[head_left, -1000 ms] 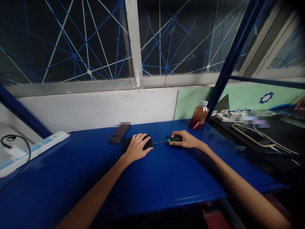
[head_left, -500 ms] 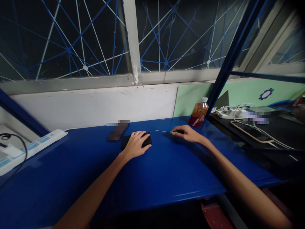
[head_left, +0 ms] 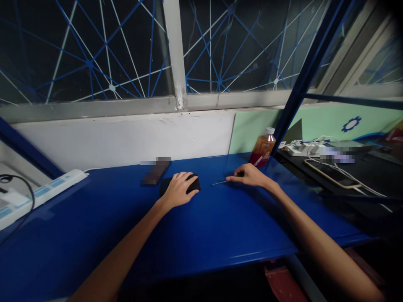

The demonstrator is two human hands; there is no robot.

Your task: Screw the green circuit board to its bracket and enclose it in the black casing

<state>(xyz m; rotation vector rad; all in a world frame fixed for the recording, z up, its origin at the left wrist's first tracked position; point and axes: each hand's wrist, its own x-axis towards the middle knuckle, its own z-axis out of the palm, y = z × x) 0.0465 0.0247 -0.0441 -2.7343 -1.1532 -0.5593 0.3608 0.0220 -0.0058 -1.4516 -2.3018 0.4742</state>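
My left hand [head_left: 179,189] lies over a flat black case [head_left: 166,184] on the blue table [head_left: 189,235]. Its fingers reach across the top and its thumb is at the near right side, holding the case against the table. Much of the case is hidden beneath the hand. To its right, my right hand [head_left: 248,176] is closed around a screwdriver [head_left: 219,183]. The thin metal shaft points left towards the case, its tip apart from it and low over the table. The fingers cover most of the handle.
A dark, partly blurred flat object [head_left: 157,171] lies behind the case. A drink bottle [head_left: 262,147] stands behind my right hand. At the left edge is a white power strip [head_left: 56,186]. A phone [head_left: 333,174] with cables lies on the dark table at right.
The screwdriver has turned in my right hand: its tip has come slightly nearer and right, and its green collar is now hidden by the fingers. My left hand stays on the case.
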